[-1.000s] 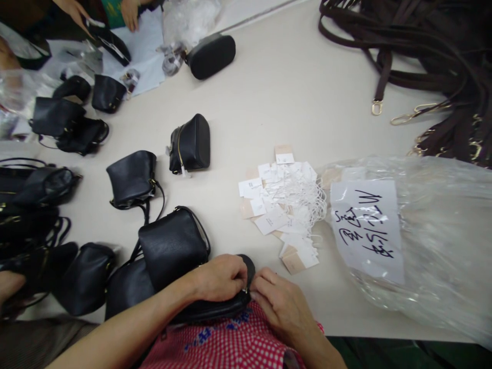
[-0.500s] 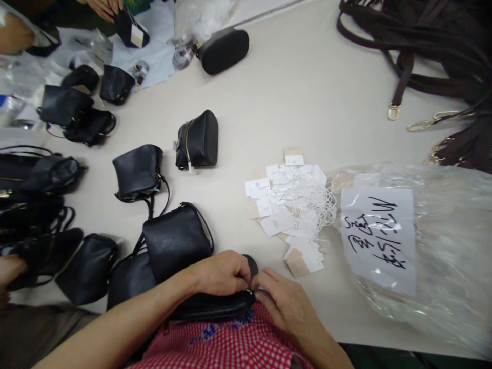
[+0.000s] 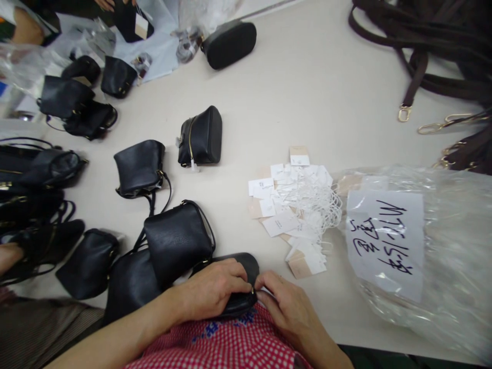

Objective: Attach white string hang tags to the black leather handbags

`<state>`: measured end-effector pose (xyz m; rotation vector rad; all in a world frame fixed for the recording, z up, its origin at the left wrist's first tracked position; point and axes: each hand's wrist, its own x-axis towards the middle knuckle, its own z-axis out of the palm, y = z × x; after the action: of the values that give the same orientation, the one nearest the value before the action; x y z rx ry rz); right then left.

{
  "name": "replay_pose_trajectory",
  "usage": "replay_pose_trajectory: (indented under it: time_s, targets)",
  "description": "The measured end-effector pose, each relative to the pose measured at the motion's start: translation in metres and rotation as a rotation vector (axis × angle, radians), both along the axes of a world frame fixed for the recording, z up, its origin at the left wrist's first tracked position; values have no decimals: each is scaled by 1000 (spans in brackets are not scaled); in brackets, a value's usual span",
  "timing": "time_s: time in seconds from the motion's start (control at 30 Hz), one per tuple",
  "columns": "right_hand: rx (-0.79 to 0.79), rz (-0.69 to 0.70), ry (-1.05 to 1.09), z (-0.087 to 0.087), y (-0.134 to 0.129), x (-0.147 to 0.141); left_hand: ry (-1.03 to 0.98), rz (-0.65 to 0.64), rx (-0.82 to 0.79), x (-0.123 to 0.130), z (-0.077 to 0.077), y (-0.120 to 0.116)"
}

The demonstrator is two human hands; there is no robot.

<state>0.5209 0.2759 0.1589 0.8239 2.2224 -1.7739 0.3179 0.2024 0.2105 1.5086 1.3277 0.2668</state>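
Note:
A small black handbag [image 3: 249, 262] lies at the near table edge against my checked apron, and its flat rounded panel shows beyond my fingers. My left hand [image 3: 217, 286] is closed on the bag, with fingertips close to a small gold fitting [image 3: 252, 290] at its right end. From the right, the thumb and forefinger of my right hand [image 3: 286, 302] pinch together at that same end. What they hold is too small to make out. Another black bag [image 3: 179, 241] with a strap sits just beyond my left forearm, partly on top of a further bag [image 3: 132, 284].
Price tags [image 3: 282, 223] with white strings lie in a heap ahead of my right hand. Beside them is a clear plastic bag [image 3: 442, 246] with a handwritten paper. Dark straps [image 3: 442, 41] pile up at far right. Several black bags lie left, near other people's hands.
The bag between my hands has tilted, so more of its rounded panel shows. My left hand has shifted slightly down over it. My right hand stays at the bag's end.

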Motion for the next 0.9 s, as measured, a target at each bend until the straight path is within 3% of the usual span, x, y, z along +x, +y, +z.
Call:
replay_pose_trajectory:
  time_s: [0.13, 0.33, 0.43, 0.63, 0.9]
  targets:
    - [-49, -12, -40, 2, 2, -1, 38, -21, 61, 0, -6, -2]
    - [-109, 21, 19, 3, 11, -1, 129, -210, 195, -8, -20, 1]
    - [-166, 7, 17, 4, 20, -2, 123, -243, 217, -11, -24, 4]
    - [-347, -36, 0, 3, 25, -9, 30, -15, 90, -8, -23, 0]
    - [-617, -290, 48, 1, 25, 3, -106, 174, -40, -8, -16, 1]
